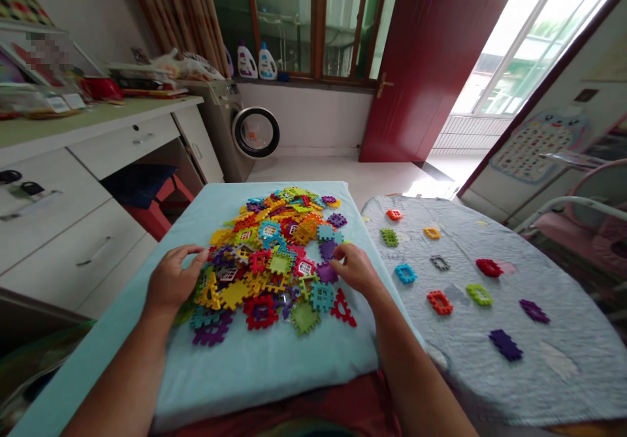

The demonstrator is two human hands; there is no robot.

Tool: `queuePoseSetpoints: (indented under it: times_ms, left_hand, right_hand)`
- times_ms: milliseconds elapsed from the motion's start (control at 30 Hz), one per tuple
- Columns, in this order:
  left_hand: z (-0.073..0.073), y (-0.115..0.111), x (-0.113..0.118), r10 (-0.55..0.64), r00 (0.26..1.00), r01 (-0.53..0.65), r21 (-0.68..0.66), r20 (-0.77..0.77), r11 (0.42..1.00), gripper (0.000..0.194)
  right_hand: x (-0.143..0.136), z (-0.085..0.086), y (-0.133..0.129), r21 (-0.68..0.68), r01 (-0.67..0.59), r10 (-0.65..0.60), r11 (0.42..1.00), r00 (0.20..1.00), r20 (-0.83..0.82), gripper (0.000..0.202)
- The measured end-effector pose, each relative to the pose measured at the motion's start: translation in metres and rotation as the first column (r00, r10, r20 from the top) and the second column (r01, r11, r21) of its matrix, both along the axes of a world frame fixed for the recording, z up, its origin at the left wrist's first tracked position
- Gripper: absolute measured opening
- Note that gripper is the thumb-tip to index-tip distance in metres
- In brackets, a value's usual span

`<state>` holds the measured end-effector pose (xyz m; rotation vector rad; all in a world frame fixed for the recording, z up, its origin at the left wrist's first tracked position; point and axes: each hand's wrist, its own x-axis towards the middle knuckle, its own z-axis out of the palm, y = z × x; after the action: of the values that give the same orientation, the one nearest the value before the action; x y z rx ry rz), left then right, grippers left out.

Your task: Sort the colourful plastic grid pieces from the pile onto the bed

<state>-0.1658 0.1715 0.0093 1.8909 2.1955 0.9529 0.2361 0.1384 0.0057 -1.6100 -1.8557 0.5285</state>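
A heap of interlocking plastic building tiles [281, 264] with notched edges, in many colours, lies spread over the pale blue cloth. Some have white window frames set in them. At the heap's left edge is my left hand [177, 277], thumb and forefinger apart and nothing visibly held; its fingertips reach the tiles there. My right hand [358, 268] is at the right edge, fingers bent and slightly apart. Its tips are at the purple tiles [327, 272], perhaps touching them. A red triangular piece [343, 309] lies just below that hand, and a light green square tile [304, 318] is at the front.
To the right, a grey-blue cloth-covered surface [460, 365] bears several separate pieces, among them a dark purple tile [505, 345] and a red one [488, 267]. A cabinet [98, 241] stands left, a washing machine with its round door [256, 132] open behind, and a pink chair [563, 225] right.
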Motion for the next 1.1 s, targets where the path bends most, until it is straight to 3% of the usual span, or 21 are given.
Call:
queuePoseSetpoints:
  times_ms: [100, 267, 467, 667, 900, 1100]
  left_hand:
    - [-0.004, 0.005, -0.004, -0.011, 1.0, 0.011, -0.087, 0.001, 0.996, 0.038]
    - [-0.005, 0.008, -0.001, -0.021, 1.0, 0.018, -0.134, -0.023, 0.991, 0.034]
    - [-0.01, 0.01, -0.003, 0.069, 0.996, -0.076, -0.118, -0.062, 0.99, 0.034]
    - [-0.009, 0.005, -0.005, 0.142, 0.989, -0.139, -0.068, 0.047, 0.988, 0.04]
    - [-0.009, 0.003, -0.006, 0.228, 0.968, -0.229, -0.002, 0.102, 0.973, 0.032]
    - [-0.007, 0.002, -0.007, 0.289, 0.937, -0.29, -0.024, 0.196, 0.957, 0.028]
  right_hand:
    - [-0.006, -0.003, -0.015, -0.018, -0.086, 0.087, 0.996, 0.99, 0.111, 0.03]
    - [-0.01, -0.009, -0.02, -0.076, -0.051, 0.061, 0.996, 0.989, 0.138, 0.044]
    - [-0.004, -0.02, -0.008, 0.027, 0.05, -0.043, 0.998, 0.976, -0.212, 0.01]
    - [-0.003, -0.024, 0.0, 0.04, 0.131, -0.083, 0.991, 0.805, -0.587, 0.008]
    - [-0.004, -0.018, -0.001, -0.079, 0.109, -0.133, 0.991, 0.693, -0.708, 0.012]
    - [-0.003, -0.007, -0.004, -0.199, 0.041, -0.181, 0.979, 0.624, -0.76, 0.022]
